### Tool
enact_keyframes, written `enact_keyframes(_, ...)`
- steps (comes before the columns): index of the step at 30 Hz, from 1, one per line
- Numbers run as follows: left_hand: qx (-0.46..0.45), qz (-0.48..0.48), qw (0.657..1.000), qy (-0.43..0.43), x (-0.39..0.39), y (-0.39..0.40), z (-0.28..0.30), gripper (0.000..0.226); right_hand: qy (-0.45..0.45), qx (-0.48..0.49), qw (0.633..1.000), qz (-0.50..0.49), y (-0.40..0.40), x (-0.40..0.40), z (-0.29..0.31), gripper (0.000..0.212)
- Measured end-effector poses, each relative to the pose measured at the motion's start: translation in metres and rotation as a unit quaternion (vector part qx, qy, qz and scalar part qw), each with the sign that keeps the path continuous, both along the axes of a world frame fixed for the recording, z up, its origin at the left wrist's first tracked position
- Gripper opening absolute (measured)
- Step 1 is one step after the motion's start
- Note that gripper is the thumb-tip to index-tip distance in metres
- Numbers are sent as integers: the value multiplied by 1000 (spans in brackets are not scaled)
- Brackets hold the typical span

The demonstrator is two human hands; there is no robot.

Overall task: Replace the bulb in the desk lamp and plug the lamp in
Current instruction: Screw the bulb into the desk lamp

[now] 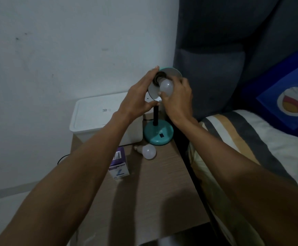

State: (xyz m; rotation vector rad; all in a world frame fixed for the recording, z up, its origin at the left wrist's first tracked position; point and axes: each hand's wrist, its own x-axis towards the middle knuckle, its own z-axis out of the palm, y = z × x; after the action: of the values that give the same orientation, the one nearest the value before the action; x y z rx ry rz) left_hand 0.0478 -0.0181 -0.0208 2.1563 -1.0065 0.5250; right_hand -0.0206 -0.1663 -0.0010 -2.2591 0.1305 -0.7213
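A teal desk lamp stands on a wooden bedside table [155,189], its round base [158,133] near the table's back right. Its shade [171,73] is tilted up to face me. My left hand [137,96] grips the shade's left rim. My right hand [177,98] holds a white bulb [166,87] whose base sits at the socket inside the shade. A second white bulb [149,151] lies loose on the table in front of the lamp base. The lamp's plug is not visible.
A white lidded box [95,114] stands at the back left of the table. A small purple and white bulb carton [119,163] stands beside the loose bulb. A bed with a striped sheet [251,139] and a grey headboard [215,77] lies right. A black cord [63,158] hangs left.
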Motion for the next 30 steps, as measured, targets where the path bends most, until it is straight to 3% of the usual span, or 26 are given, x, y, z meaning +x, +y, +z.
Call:
enact_keyframes(4,2,-8,1000,-1,-2,0,1,98,3,-26,1000,3,-1,-4,-1,52)
enact_keyframes(10,-3,-3,1000,-4,0,4,1,98,-3,26,1000,-5,1,-2,6,43)
enact_keyframes(15,-4,-5,1000,-5,0,1,2,98,33,15,999,-12,1,-5,5,54)
enact_keyframes(24,-6,3,1000,-14,1,0,0,97,16,25,999,-13,5,-3,9,44)
enact_keyframes(30,-10,4,1000,-11,1,2,0,99,40,30,999,-17,2,-1,7,53)
